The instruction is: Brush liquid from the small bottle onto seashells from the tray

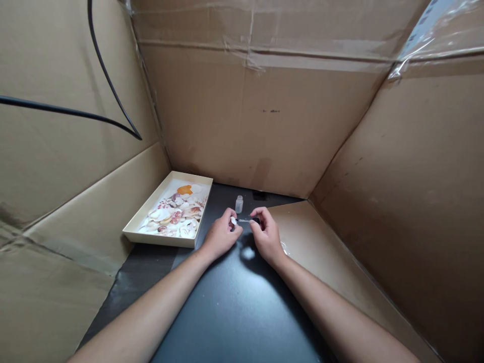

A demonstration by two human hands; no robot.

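Note:
In the head view my left hand (222, 234) pinches a small white seashell (233, 221) between thumb and fingers. My right hand (266, 234) grips the black cap of a brush applicator (245, 221), whose thin pale stem points left. The applicator's dark tip is at the shell; I cannot tell whether they touch. Just beyond the hands a small clear bottle (239, 204) stands upright and uncapped, with pale liquid inside. To the left lies a shallow cream tray (162, 242) holding several shells (176, 217), white, brown-patterned and orange.
Tall cardboard walls (242, 121) close in the dark tabletop (227, 312) on the left, back and right. A flat cardboard sheet (313, 252) lies to the right of my right hand. A black cable (109, 80) hangs at the upper left.

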